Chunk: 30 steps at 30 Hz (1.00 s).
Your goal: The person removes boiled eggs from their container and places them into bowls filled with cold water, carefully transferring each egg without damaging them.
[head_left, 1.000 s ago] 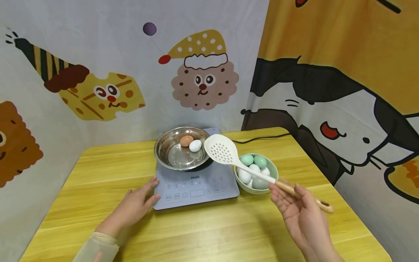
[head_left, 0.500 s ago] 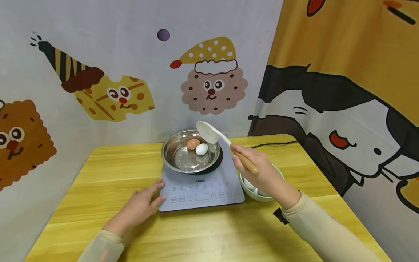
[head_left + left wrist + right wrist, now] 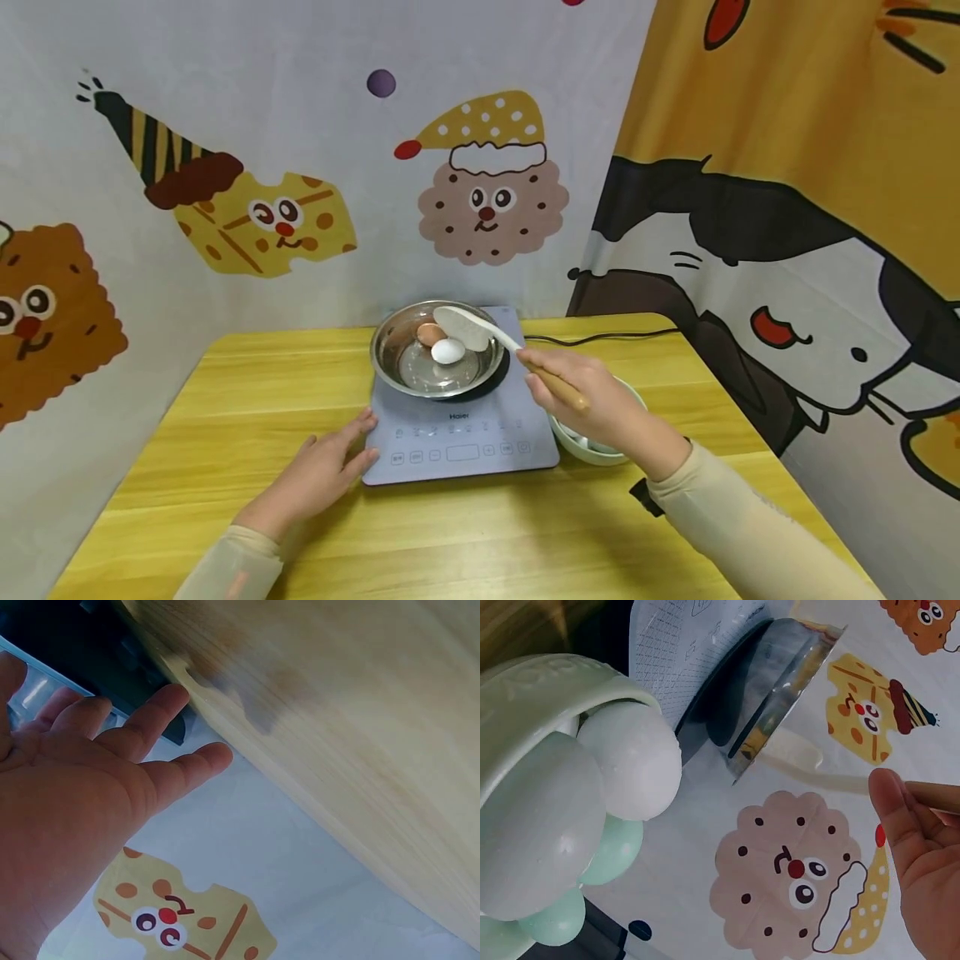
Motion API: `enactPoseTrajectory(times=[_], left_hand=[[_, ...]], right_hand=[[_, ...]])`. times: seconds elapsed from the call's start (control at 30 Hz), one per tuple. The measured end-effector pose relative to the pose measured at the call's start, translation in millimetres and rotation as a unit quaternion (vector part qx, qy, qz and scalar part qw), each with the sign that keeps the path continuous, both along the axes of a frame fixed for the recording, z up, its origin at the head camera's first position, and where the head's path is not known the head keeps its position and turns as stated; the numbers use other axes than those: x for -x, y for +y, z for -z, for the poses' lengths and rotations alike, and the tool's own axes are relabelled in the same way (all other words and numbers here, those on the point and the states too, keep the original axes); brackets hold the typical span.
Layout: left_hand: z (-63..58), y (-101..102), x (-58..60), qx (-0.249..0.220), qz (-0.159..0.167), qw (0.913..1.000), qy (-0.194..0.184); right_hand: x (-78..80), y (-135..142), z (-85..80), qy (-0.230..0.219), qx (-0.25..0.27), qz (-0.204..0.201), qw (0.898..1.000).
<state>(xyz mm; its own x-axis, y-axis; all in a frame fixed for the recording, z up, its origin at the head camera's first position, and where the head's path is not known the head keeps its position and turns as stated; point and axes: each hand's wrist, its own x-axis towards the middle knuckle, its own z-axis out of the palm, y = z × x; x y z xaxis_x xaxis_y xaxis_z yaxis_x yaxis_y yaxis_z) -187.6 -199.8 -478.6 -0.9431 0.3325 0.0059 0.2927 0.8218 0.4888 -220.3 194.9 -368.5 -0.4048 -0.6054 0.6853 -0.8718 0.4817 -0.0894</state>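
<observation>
My right hand (image 3: 588, 396) grips the wooden handle of a white slotted spoon (image 3: 468, 327). The spoon's head dips inside the rim of a shiny metal basin (image 3: 390, 379), right beside a white egg (image 3: 447, 351) and a brown egg (image 3: 431, 335). Beneath the basin is a pale induction cooktop (image 3: 461, 437). My left hand (image 3: 307, 479) lies at the cooktop's left edge, its fingertips against it and its fingers extended. In the right wrist view, the spoon's white neck (image 3: 844, 782) runs from my thumb toward the basin, whose wall partly hides the head.
A pale green bowl (image 3: 596, 457) stands right of the cooktop, partly under my right forearm. White eggs (image 3: 630, 761) and green eggs (image 3: 615, 851) fill it. A black cord (image 3: 600, 338) crosses the wooden table (image 3: 285, 375) at the back, near a cartoon-printed curtain (image 3: 300, 83).
My right hand has turned over on the handle and carried the slotted spoon left, then down into the basin. Both eggs in the basin have shifted slightly left. The left hand stays put.
</observation>
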Motion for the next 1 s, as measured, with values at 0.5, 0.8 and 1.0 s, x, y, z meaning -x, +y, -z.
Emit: enactPoseTrajectory(times=[0.5, 0.8, 1.0], left_hand=[[0.0, 0, 0.3, -0.003, -0.005, 0.9999, -0.009], [2.7, 0, -0.7, -0.008, -0.006, 0.9999, -0.006], [2.1, 1, -0.2, -0.010, -0.005, 0.9999, 0.000]], right_hand=[[-3.6, -15, 10.6, -0.268, 0.157, -0.080, 0.947], [18.5, -5, 25.1, -0.595, 0.399, -0.018, 0.697], [17.8, 1, 24.4, -0.615, 0.461, -0.037, 0.638]])
